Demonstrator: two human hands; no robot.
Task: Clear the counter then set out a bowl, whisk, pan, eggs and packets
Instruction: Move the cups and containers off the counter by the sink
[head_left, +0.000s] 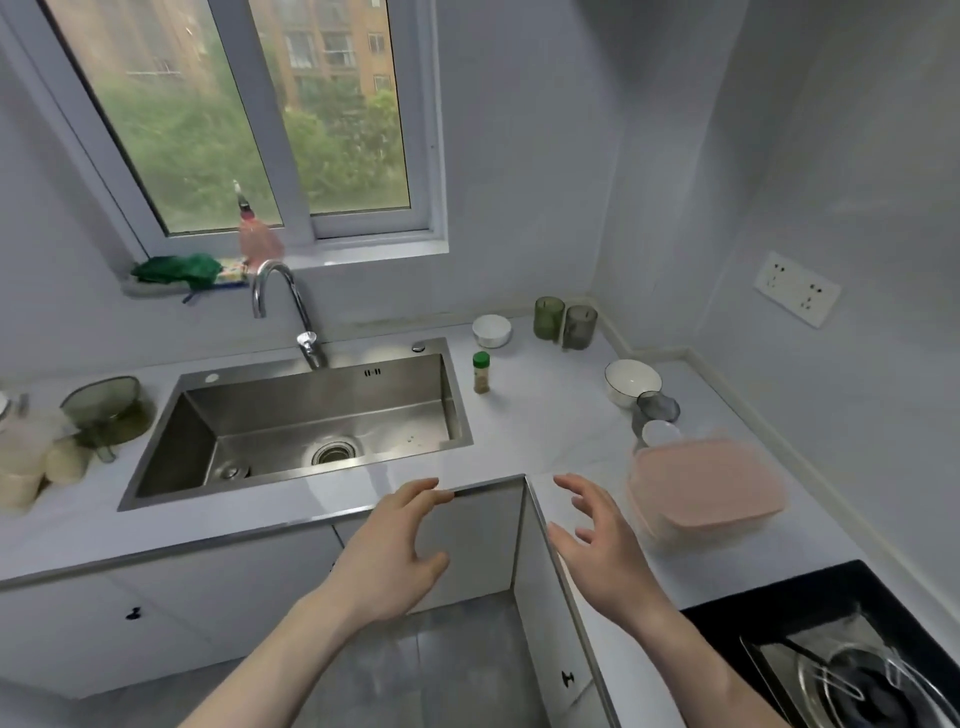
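My left hand (397, 551) and my right hand (597, 540) hover with relaxed, spread fingers at the inner corner of the white L-shaped counter (540, 421), holding nothing. Just right of my right hand sits a pink lidded container (706, 483). Behind it stand a small grey cup (657, 408) with a white lid in front and a white bowl (631, 382). Farther back are a green-capped spice jar (481, 372), a smaller white bowl (491, 330) and two dark glasses (565, 321) in the corner.
A steel sink (311, 421) with a curved tap fills the counter's left half. A green strainer bowl (106, 408) and pale containers (31, 457) sit left of it. A black gas hob (852, 660) lies at the lower right. Wall sockets (797, 288) are on the right wall.
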